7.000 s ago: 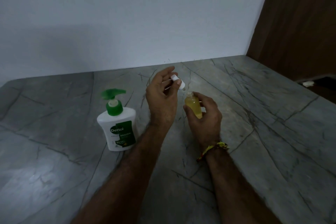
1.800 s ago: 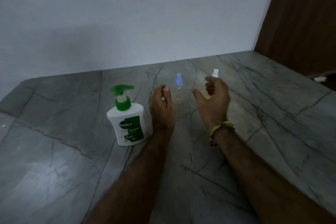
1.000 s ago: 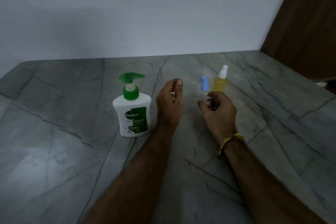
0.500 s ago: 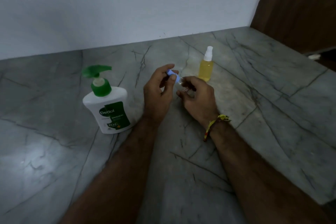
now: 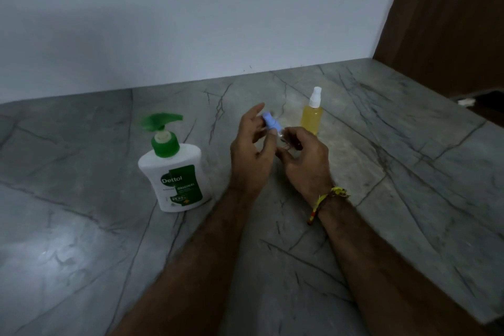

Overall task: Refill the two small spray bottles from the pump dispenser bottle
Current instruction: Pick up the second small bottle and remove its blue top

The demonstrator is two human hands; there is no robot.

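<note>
Both hands (image 5: 252, 155) (image 5: 305, 162) grip the blue-capped bottle (image 5: 274, 128) above mid-counter (image 5: 409, 172).

1. Both bare forearms reach forward from the lower edge, hands meeting at centre.
2. The left hand (image 5: 252, 153) shows its back, fingers curled, thumb and fingertips pinching a blue cap (image 5: 270, 122).
3. The right hand (image 5: 305, 161), knuckles up, curls round a small clear bottle (image 5: 283, 136).
4. A yellow thread band (image 5: 328, 199) circles the right wrist.
</note>
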